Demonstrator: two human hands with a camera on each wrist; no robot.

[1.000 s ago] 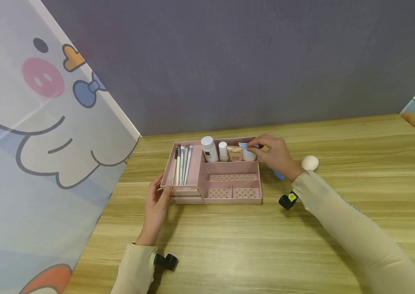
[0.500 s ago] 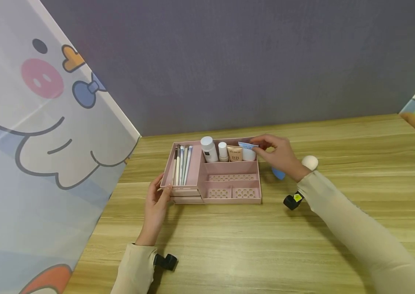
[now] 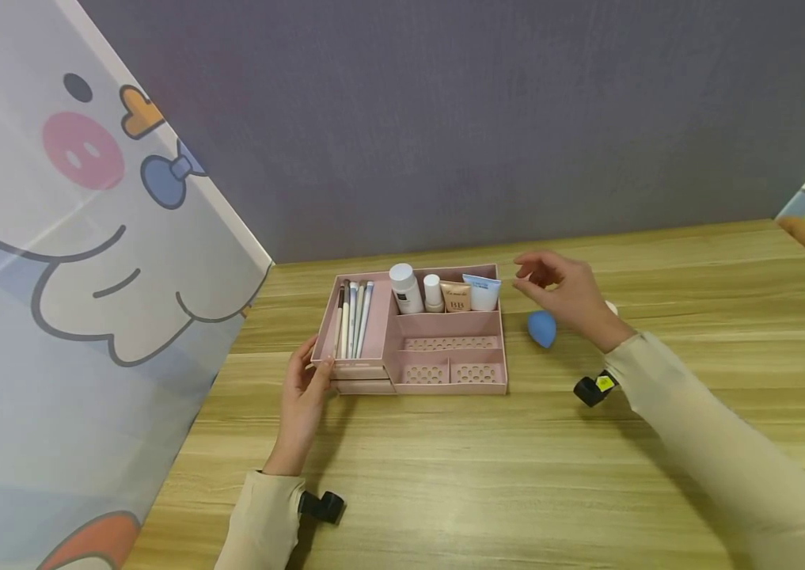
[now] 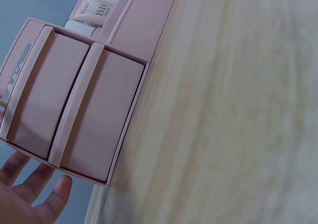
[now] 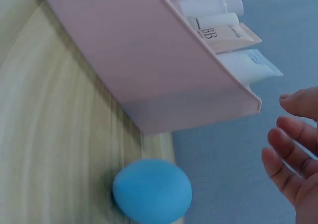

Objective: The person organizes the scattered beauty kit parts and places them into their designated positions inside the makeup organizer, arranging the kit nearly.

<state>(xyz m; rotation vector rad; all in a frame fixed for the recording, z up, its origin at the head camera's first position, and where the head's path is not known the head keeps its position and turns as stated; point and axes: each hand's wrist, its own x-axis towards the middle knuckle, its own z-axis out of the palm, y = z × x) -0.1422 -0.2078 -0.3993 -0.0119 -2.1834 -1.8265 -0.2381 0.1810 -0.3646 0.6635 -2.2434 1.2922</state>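
Observation:
A pink desktop organizer (image 3: 450, 324) sits on the wooden table. My left hand (image 3: 299, 408) holds its front left corner, thumb on the rim and fingers along the side. Two pink drawers (image 4: 99, 114) face the left wrist camera. To the right of the organizer, my right hand (image 3: 569, 299) hovers with loosely bent fingers and nothing in them. Nearest to it, a light blue and white tube (image 3: 484, 293) stands in the back compartment. Beside that tube are a beige BB cream tube (image 3: 456, 298), a small white-capped bottle (image 3: 434, 294) and a larger white bottle (image 3: 407, 291).
Several slim pen-like sticks (image 3: 354, 321) lie in the organizer's left tray. A blue egg-shaped sponge (image 3: 541, 328) rests on the table right of the organizer. Behind the right wrist, a white rounded thing (image 3: 612, 308) is mostly hidden. A grey wall (image 3: 473, 134) stands behind the table.
My right hand has let go of the light blue tube and drawn back to the right, uncovering the blue sponge. The tube stays in the back compartment. My left hand has not moved.

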